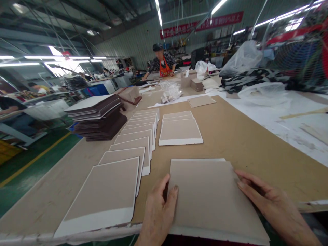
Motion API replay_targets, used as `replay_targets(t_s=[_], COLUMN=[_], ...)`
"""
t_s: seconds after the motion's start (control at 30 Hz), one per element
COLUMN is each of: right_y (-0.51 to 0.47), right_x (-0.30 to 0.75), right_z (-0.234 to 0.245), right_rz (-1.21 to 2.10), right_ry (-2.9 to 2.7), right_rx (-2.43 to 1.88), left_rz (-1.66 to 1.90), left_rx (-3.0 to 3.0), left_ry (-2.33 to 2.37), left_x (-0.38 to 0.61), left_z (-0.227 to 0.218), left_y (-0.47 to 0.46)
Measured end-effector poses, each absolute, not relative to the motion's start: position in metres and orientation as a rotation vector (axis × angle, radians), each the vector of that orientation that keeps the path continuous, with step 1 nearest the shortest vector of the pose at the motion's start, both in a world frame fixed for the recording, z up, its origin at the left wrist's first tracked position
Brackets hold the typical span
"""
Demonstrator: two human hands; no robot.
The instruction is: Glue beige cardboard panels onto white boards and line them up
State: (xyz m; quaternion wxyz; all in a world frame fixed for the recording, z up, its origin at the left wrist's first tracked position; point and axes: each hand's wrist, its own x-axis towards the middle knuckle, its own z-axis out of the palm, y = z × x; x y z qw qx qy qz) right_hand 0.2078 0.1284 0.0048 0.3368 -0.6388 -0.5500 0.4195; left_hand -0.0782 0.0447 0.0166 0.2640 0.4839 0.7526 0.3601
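Note:
A beige rectangular panel lies at the table's near edge, with a white strip showing along its far side. My left hand grips its left edge between thumb and fingers. At the opposite edge, my right hand pinches the panel near its far right corner. To the left runs a long overlapping row of similar beige panels with white borders. Beyond the held panel, a shorter overlapping group of such panels rests on the brown tabletop.
A tall stack of dark brown and white sheets stands at the left. Crumpled clear plastic and a loose beige sheet lie farther back. White sheeting covers the right side. A person in an orange apron stands at the far end.

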Motion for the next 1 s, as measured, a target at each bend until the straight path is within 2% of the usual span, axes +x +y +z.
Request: replay_targets(t_s=[0.33,1.0], right_y=[0.141,0.143], right_x=[0.208,0.198], right_z=[-0.017,-0.007], right_rz=[0.988,0.924], right_ry=[-1.638,-1.737], right_rx=[-1.681,-1.724], left_rz=[0.91,0.798], left_rx=[1.478,1.748], left_ry=[2.114,2.177], left_x=[-0.081,-0.094], left_z=[0.006,-0.003], left_y=[0.063,0.066])
